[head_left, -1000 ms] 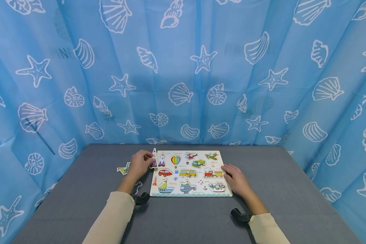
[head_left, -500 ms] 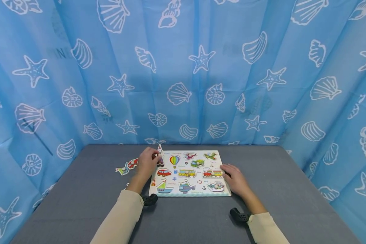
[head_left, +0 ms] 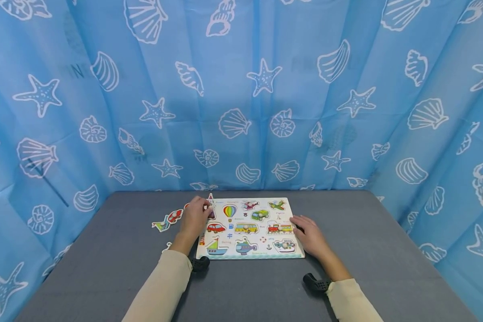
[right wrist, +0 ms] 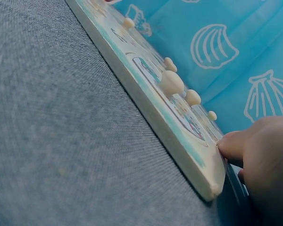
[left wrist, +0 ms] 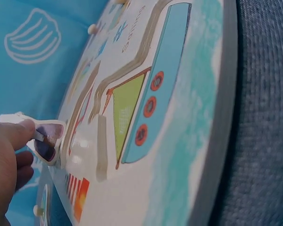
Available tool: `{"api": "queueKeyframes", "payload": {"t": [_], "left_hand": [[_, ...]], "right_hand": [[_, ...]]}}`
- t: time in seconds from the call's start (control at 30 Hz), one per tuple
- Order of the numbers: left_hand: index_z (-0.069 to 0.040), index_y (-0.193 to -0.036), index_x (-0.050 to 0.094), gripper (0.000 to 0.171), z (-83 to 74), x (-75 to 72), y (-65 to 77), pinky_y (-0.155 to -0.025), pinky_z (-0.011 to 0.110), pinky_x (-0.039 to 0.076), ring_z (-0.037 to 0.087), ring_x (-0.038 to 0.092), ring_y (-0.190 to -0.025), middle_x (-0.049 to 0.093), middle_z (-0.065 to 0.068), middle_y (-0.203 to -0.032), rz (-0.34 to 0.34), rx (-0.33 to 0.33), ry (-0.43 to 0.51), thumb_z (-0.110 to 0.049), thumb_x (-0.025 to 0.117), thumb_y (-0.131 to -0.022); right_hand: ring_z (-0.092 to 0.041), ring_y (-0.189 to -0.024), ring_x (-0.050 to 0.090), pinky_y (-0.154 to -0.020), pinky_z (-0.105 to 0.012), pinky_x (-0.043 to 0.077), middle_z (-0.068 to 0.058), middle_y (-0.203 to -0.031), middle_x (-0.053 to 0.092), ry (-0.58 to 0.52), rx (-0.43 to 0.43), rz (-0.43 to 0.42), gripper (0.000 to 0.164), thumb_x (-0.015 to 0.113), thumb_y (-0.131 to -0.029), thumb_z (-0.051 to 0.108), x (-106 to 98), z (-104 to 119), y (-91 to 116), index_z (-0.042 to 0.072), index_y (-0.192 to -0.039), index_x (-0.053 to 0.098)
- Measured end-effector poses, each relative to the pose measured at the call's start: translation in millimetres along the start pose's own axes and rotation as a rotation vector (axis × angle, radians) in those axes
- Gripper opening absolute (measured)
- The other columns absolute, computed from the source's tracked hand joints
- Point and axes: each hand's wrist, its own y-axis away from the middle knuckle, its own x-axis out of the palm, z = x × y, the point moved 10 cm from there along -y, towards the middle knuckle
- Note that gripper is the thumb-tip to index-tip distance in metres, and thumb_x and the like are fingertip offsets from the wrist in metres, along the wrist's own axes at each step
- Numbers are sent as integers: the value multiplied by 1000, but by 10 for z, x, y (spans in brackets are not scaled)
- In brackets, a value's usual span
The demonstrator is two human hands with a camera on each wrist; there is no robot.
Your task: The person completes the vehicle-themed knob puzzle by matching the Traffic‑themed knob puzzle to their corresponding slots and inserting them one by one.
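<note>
My left hand [head_left: 195,218] pinches a purple and white rocket puzzle piece [left wrist: 49,136] between thumb and fingers. It holds the rocket over the top left corner of the wooden puzzle board [head_left: 261,256], where it overlaps the printed rocket picture. In the left wrist view, the piece is tilted against the board, partly hidden by the fingers. My right hand [head_left: 311,235] rests at the board's right edge, fingers fairly straight. Its thumb [right wrist: 232,145] touches the board's top face near the corner. Knobbed pieces sit in the board, including a train [head_left: 279,228] and a ship [head_left: 285,245].
Left of the board, a green sailboat piece [head_left: 161,225] and a red piece [head_left: 175,217] lie on the grey table [head_left: 249,290]. Another piece [head_left: 168,245] shows partly beside the left forearm. A blue shell-patterned curtain [head_left: 241,112] stands behind.
My left hand has carried the rocket piece rightward from the board's left edge onto its top left corner. Red pieces on the table have come into view. My right hand has stayed put.
</note>
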Motion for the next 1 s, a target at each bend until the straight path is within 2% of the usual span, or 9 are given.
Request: {"api": "queueKeyframes", "payload": {"t": [0.27, 0.5, 0.77, 1.0], "left_hand": [[-10, -98, 70, 12, 42, 71, -30, -73, 39, 49, 20, 58, -83, 61, 3, -96, 27, -40, -25, -18, 72, -89], [-12, -102, 72, 17, 49, 96, -39, -77, 41, 47, 22, 55, -91, 63, 3, -100, 43, -28, -62, -20, 75, -87], [-12, -110, 71, 30, 87, 176, -10, -81, 45, 47, 25, 56, -96, 63, 4, -104, 100, -32, -128, -26, 77, -84], [-12, -108, 72, 30, 104, 190, -4, -82, 45, 46, 25, 54, -97, 62, 6, -107, 108, -31, -161, -27, 78, -84]], "right_hand": [[-45, -134, 33, -106, -60, 25, -25, -139, 49, 17, 9, 8, 38, 54, -97, 3, -6, -6, 7, -7, -133, 54], [-44, -135, 33, -106, -60, 25, -24, -140, 48, 12, 27, 18, 38, 54, -97, 4, 4, -26, 8, -6, -134, 54], [-44, -135, 33, -107, -59, 25, -24, -140, 48, 19, 33, 22, 38, 55, -97, 4, 10, -22, 11, -5, -134, 54], [-44, -135, 32, -107, -59, 25, -23, -140, 48, 17, 40, 27, 38, 55, -97, 4, 16, -13, 6, -5, -134, 54]]}}
